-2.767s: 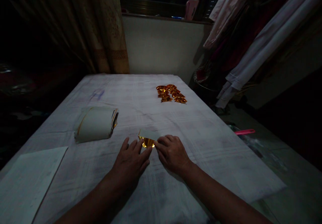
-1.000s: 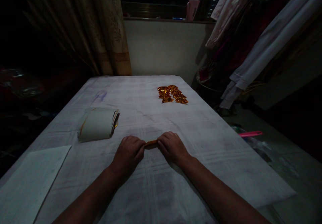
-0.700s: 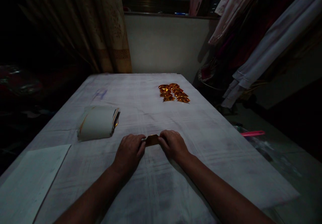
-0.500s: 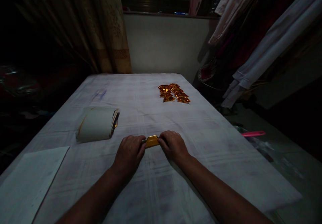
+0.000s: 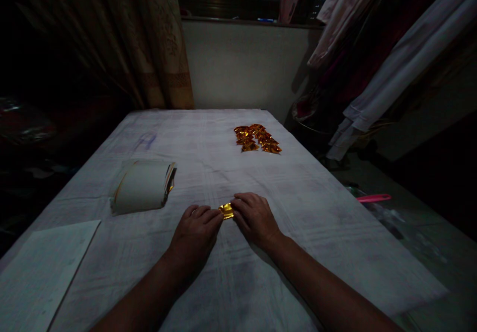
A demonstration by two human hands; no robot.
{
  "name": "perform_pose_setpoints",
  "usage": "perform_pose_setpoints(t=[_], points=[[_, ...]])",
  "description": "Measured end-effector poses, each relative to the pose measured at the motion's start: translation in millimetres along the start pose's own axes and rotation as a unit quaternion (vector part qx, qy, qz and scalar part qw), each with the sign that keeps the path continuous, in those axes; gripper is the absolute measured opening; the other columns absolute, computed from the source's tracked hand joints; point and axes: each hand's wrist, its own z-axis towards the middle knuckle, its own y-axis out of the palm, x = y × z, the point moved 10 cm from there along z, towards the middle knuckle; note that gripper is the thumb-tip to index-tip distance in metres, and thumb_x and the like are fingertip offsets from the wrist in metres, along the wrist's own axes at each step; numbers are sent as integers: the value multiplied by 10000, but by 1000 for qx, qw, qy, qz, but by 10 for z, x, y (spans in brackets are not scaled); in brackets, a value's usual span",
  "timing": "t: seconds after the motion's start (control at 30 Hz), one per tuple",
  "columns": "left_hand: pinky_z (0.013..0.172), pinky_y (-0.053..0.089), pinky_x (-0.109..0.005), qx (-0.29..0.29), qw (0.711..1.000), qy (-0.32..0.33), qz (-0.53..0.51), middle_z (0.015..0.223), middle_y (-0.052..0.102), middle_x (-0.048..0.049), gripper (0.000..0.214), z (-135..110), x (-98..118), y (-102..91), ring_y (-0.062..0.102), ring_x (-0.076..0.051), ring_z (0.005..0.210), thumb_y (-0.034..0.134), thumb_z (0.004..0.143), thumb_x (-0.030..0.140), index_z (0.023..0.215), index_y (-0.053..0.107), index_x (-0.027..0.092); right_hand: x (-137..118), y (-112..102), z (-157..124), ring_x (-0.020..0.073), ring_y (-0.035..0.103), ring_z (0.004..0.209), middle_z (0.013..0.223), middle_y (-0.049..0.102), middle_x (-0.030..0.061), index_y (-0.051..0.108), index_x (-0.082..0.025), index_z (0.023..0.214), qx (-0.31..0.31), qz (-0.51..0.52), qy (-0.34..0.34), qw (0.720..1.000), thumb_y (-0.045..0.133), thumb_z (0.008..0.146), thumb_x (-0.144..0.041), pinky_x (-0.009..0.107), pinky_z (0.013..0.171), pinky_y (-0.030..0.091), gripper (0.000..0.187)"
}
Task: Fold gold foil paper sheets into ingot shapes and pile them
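A small folded piece of shiny gold foil paper (image 5: 226,210) lies between my hands, low over the white cloth of the table (image 5: 208,173). My left hand (image 5: 197,230) pinches its left end, with the fingers curled together. At the other end, my right hand (image 5: 255,216) grips the foil between thumb and fingers. My fingers hide both ends of it. Farther back on the right, several folded gold foil pieces (image 5: 257,138) sit in two overlapping rows.
To the left lies a folded-over stack of pale sheets (image 5: 143,185) with gold showing at its edge. A white sheet (image 5: 48,267) covers the near left corner. Clothes (image 5: 402,68) hang beyond the right edge, and a pink handle (image 5: 373,198) shows below it.
My left hand has shifted slightly right and its fingers have moved over the foil's end. The foil now looks shorter and flatter between my hands.
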Motion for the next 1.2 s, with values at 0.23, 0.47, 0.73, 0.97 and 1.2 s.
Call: perform_pose_setpoints(t=[0.23,0.47,0.73,0.97,1.2], points=[[1074,361,-497,-23,1000,-5,17,1339,676,-59,393,-138,17,26,581,-283,1227,490,969,274,1338,616,222,-225,204,-175,320,232,1522,1622,349,109,355,-180,1560,-140,-17,-69,988,415,1027,-549,621,1221,117,652],[1130,293,-489,-34,999,-6,34,1410,637,-18,425,-217,-27,68,536,-283,1307,439,1011,382,1387,580,241,45,131,-247,338,194,1534,1629,319,96,360,-198,1565,-159,-47,10,986,398,1023,-579,632,1224,135,664],[1199,196,-546,-52,999,-14,9,1386,652,-60,399,9,112,60,516,-307,1349,430,1015,407,1285,640,203,73,120,-267,367,190,1531,1639,279,135,370,-173,1563,-159,-68,20,985,394,1007,-619,637,1211,159,713],[1207,218,-540,-93,996,11,3,1528,510,-109,555,-29,163,311,471,-269,1410,363,1037,484,1494,453,181,70,108,-275,364,211,1526,1635,295,131,381,-181,1557,-151,-63,15,986,424,1005,-606,646,1203,182,698],[1213,177,-550,-106,994,15,28,1530,505,-85,557,-331,-11,118,473,-301,1409,422,1019,471,1512,447,214,65,118,-275,364,205,1528,1644,271,126,375,-209,1560,-153,-54,18,987,441,1002,-610,649,1200,177,690]])
